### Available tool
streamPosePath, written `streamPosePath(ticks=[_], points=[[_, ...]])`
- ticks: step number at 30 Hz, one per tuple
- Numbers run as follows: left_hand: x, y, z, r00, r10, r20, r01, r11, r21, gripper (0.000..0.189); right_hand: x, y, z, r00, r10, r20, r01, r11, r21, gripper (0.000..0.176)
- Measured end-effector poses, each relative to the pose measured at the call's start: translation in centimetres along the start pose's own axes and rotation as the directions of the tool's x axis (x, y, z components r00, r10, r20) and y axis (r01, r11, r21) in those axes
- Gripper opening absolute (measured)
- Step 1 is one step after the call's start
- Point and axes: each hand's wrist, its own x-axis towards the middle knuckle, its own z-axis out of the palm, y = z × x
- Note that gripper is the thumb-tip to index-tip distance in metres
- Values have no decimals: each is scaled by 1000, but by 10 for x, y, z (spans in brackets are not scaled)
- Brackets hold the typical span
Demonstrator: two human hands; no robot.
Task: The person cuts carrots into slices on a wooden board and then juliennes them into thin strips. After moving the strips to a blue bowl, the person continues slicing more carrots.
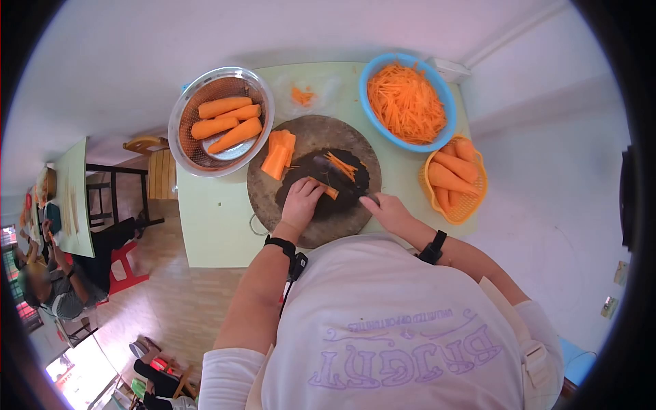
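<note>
My left hand (303, 203) presses its fingers on a carrot piece (323, 186) lying on the round dark chopping board (273, 198). My right hand (388, 212) is closed round the handle of a knife (336, 169), whose dark blade lies over the middle of the board, right of the carrot piece. Thin carrot strips (340, 166) rest at the blade. Larger carrot slabs (278, 154) are stacked at the board's upper left edge.
A metal colander (266, 102) with several whole carrots stands at the upper left. A blue basin (365, 102) holds shredded carrot. Below it sits a yellow basket (467, 211) of carrots. Carrot scraps (302, 96) lie on a plastic bag. Other people (58, 290) are at the far left.
</note>
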Motion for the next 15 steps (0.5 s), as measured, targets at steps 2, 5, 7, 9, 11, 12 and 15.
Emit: streamPosePath(ticks=[2,5,7,9,11,12,15], points=[[0,2,0,1000,7,-11,-7,1000,9,31,-1,3,-5,992,73,-100,-81,994,-76,59],[1,4,-3,1000,19,-21,-18,999,31,32,-8,-3,-9,1000,-21,-13,18,982,-187,59],[0,2,0,999,23,-29,-22,999,38,32,-14,-16,-10,999,-27,22,31,973,-230,59],[-1,2,-1,999,22,-35,-20,999,46,31,-15,-23,-9,997,-33,64,49,961,-272,59],[-1,2,-1,999,31,-31,-29,998,58,32,-15,-24,-9,997,-64,51,75,967,-244,58],[-1,2,-1,999,30,-31,-28,998,58,32,-14,-24,-9,997,-64,52,75,967,-244,58],[0,4,-3,1000,15,-20,-14,998,60,32,-13,-24,-9,997,-39,65,56,958,-280,56]])
